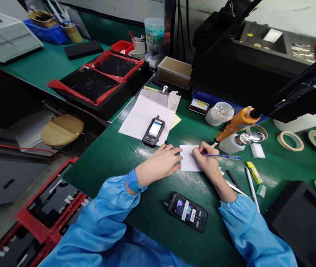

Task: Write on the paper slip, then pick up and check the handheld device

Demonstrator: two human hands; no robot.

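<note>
My right hand grips a blue pen, its tip resting on a small white sheet of paper. Across the left edge of that sheet, my left hand lies flat with its fingers stretched out. One black handheld phone with a lit screen lies on the bench below my hands. A second black phone, also lit, rests on a clipboard form beyond my left hand.
An orange electric screwdriver hangs at the right beside a white tub of screws. Tape rolls and a white dispenser stand nearby. A black foam tray with red tape sits at the back left. A black box occupies the right.
</note>
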